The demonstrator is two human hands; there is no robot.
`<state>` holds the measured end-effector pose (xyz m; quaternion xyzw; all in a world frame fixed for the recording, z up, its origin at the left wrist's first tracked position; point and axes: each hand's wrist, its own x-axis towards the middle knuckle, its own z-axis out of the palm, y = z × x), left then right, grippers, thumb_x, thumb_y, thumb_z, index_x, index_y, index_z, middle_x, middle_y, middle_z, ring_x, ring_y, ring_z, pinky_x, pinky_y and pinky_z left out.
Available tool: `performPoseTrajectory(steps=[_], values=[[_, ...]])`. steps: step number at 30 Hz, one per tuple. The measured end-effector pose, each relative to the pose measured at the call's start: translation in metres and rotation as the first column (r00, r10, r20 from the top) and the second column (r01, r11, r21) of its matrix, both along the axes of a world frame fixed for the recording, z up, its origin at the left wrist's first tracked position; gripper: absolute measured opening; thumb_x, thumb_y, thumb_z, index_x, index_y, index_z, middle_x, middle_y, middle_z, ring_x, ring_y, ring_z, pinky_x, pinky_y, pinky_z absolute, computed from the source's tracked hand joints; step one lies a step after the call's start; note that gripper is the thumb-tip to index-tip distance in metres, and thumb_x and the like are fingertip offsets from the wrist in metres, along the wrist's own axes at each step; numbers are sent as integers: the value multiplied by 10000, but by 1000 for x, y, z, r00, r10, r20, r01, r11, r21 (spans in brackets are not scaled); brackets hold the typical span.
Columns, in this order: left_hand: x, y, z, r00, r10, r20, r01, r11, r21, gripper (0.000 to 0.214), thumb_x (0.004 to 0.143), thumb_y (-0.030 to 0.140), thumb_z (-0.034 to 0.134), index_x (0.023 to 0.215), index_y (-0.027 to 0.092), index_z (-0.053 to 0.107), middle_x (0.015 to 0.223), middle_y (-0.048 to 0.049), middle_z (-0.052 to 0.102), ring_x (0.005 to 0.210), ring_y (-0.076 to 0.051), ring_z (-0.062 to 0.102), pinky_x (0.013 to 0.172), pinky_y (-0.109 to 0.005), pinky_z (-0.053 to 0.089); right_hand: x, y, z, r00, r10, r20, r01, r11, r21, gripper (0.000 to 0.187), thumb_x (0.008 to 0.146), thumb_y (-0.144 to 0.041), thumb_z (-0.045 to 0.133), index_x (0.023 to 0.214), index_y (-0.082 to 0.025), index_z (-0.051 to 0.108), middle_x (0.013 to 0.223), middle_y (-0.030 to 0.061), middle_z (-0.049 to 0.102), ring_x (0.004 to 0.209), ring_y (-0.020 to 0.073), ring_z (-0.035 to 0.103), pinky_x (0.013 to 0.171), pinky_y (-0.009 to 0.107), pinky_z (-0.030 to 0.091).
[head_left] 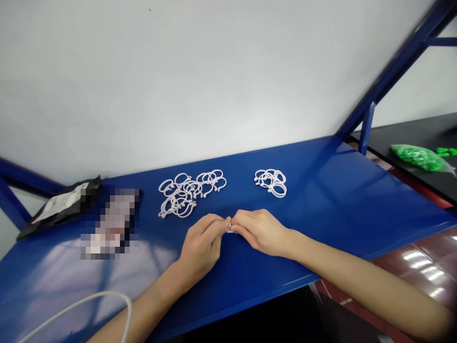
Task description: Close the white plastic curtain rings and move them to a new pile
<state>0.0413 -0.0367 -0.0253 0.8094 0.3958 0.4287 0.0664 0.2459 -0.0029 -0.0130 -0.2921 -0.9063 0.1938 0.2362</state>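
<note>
My left hand [205,238] and my right hand [262,231] meet over the blue tabletop [257,267], fingertips pinched together. Between them a small white piece [231,231] shows, which looks like one of the white rings; most of it is hidden by the fingers. Beyond my left hand lies a larger loose pile of white plastic rings [183,214] with small knobs at their ends. A smaller cluster of the same rings [278,193] lies beyond my right hand, apart from the first pile.
At the left lie a black parcel [82,190] with a white label and a blurred-out flat object [114,219]. A white cable [89,297] arcs across the near left. Blue frame bars [367,128] rise at the right, with a bag of green pieces [417,157] behind.
</note>
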Motion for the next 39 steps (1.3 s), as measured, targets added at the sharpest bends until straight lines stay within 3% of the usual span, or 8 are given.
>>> performPoseTrajectory(steps=[6, 12, 16, 22, 26, 31, 34, 39], values=[[-10, 20, 0, 984, -7, -179, 14, 999, 33, 223, 1007, 168, 504, 995, 215, 721, 878, -45, 747, 790, -171, 659, 738, -307, 551, -5, 7, 1, 994, -92, 61, 97, 993, -73, 258, 1077, -317, 429, 963, -192, 623, 935, 42, 731, 777, 167, 682, 668, 261, 450], [-15, 42, -9, 888, 201, -414, -185, 979, 80, 343, 1000, 358, 554, 1283, 211, 682, 1266, -112, 712, 1170, -309, 606, 1032, -484, 482, -1, 24, 6, 956, -292, 16, 293, 955, -40, 214, 1036, -367, 536, 977, -202, 660, 941, 27, 750, 796, 164, 694, 685, 258, 456], [-16, 46, -17, 816, 271, -511, -275, 959, 70, 486, 1009, 374, 516, 1456, 185, 544, 1481, -131, 576, 1380, -379, 456, 1122, -553, 387, 15, 39, 13, 820, -571, 39, 563, 817, 122, 214, 1036, -351, 510, 1008, -205, 664, 998, 45, 739, 831, 186, 694, 646, 265, 430], [-20, 43, -9, 845, 180, -504, -189, 981, 32, 348, 988, 309, 559, 1299, 188, 656, 1248, -120, 705, 1204, -333, 551, 1054, -520, 424, 35, 53, 21, 560, -805, 197, 766, 593, 249, 252, 1017, -382, 530, 1093, -182, 664, 1131, 104, 648, 742, 210, 686, 585, 299, 438], [-17, 35, -4, 881, 85, -465, -100, 995, -7, 246, 983, 254, 560, 1181, 213, 702, 1070, -92, 738, 1054, -276, 589, 949, -458, 462, 29, 48, 19, 705, -698, 122, 679, 715, 166, 244, 1018, -368, 530, 1134, -196, 659, 1183, 102, 624, 866, 213, 687, 651, 293, 499], [-9, 26, -1, 928, 17, -372, -48, 996, -74, 165, 971, 228, 580, 1091, 234, 692, 977, -52, 742, 969, -236, 609, 880, -410, 470, 11, 31, 8, 972, -235, -23, 233, 970, -70, 200, 964, -244, 597, 1151, -216, 662, 1270, 71, 623, 757, 120, 656, 755, 285, 537], [-6, 24, 0, 981, 44, -190, -76, 984, -164, 99, 973, 270, 575, 1011, 228, 656, 940, -35, 721, 931, -209, 640, 849, -373, 509, 2, 24, 3, 989, -95, -117, 74, 981, -178, 203, 927, -180, 613, 1115, -216, 680, 1189, 50, 668, 768, 118, 657, 761, 268, 523], [-6, 24, -4, 984, 169, 55, -145, 941, -306, 156, 959, 320, 583, 1066, 210, 612, 913, -25, 710, 810, -164, 680, 768, -313, 547, -4, 24, 4, 952, -155, -266, 15, 886, -464, 148, 970, -300, 606, 973, -176, 686, 786, 1, 691, 693, 132, 627, 653, 235, 474]])
